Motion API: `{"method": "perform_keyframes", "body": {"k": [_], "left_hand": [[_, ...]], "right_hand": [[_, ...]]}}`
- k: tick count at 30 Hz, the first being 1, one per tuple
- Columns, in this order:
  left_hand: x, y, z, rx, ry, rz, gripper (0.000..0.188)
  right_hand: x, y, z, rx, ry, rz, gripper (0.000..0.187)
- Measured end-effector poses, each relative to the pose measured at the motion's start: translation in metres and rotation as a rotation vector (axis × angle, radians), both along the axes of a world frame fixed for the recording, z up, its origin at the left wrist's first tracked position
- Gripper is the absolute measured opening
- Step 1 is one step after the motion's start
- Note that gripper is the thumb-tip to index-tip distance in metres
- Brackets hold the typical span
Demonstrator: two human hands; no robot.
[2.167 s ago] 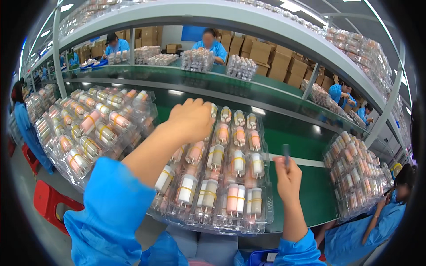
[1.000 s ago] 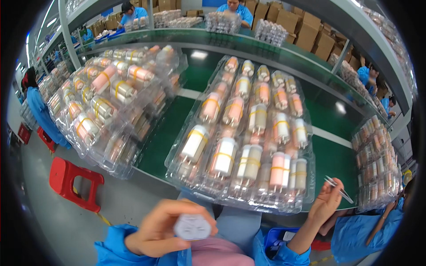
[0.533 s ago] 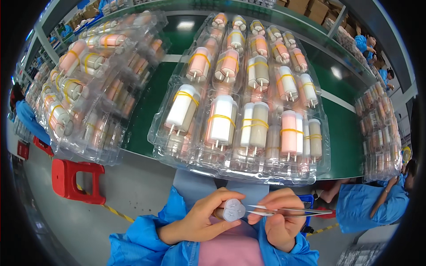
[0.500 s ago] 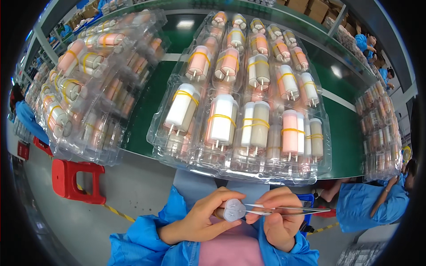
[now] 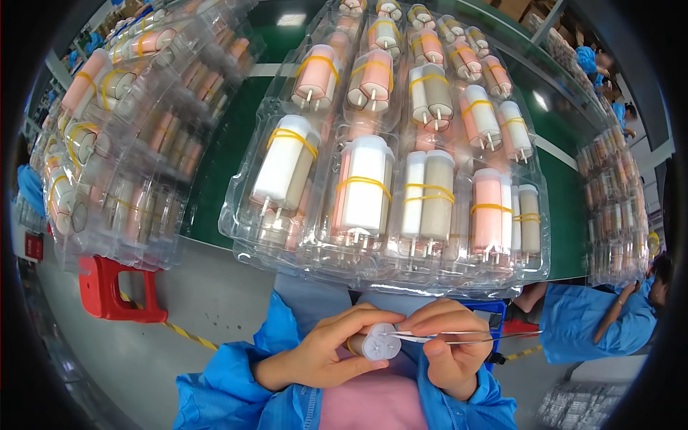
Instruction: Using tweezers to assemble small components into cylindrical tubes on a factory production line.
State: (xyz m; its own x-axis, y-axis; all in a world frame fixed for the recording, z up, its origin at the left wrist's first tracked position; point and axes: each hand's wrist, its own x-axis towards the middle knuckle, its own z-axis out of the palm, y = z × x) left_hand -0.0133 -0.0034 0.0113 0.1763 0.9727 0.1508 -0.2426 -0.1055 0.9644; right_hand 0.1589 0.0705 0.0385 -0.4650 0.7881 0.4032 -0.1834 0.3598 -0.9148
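Observation:
My left hand [image 5: 319,355] is closed round a small bundle of cylinders, its pale translucent end [image 5: 381,343] turned toward my right hand. Metal tweezers [image 5: 469,336] lie between the fingers and thumb of my right hand [image 5: 462,367]. Their tips reach the upper right part of that end face; whether they grip anything there is too small to tell. Beyond my hands, a clear plastic tray [image 5: 315,266] holds several rows of white, grey and pink cylinder bundles [image 5: 362,195] with yellow rubber bands and thin pins at their near ends.
The tray rests on a green-topped bench [image 5: 208,208]. Stacked trays with similar bundles [image 5: 136,136] rise at the left, and another stack [image 5: 613,208] stands at the far right. A red stool [image 5: 107,290] is on the floor at left. A person in blue [image 5: 591,326] sits at right.
The tweezer tips have moved slightly left onto the bundle's end face, and the tweezers' arms look closer together. My right fingers have shifted left toward the bundle. The view has shifted a little.

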Motion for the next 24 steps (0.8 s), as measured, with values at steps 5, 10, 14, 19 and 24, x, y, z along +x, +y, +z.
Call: {"method": "perform_keyframes", "body": {"k": [5, 10, 14, 19, 24], "left_hand": [[-0.0027, 0.0012, 0.0008, 0.016, 0.039, -0.026, 0.057], [-0.0030, 0.0006, 0.0005, 0.025, 0.043, -0.028, 0.058], [-0.0030, 0.0005, 0.0003, 0.028, 0.044, -0.034, 0.058], [-0.0040, 0.0001, 0.0016, 0.010, 0.047, -0.054, 0.058], [-0.0032, 0.0013, 0.0001, 0.028, 0.027, -0.053, 0.058]], "right_hand": [[-0.0014, 0.0049, 0.0046, 0.048, -0.080, 0.043, 0.016], [-0.0017, 0.0048, 0.0064, 0.050, -0.101, 0.041, 0.017], [-0.0006, 0.0046, 0.0058, 0.065, -0.116, 0.050, 0.016], [0.0002, 0.0033, 0.0053, 0.047, -0.103, 0.050, 0.016], [0.0004, 0.0032, 0.0045, 0.043, -0.101, 0.038, 0.015]]}}
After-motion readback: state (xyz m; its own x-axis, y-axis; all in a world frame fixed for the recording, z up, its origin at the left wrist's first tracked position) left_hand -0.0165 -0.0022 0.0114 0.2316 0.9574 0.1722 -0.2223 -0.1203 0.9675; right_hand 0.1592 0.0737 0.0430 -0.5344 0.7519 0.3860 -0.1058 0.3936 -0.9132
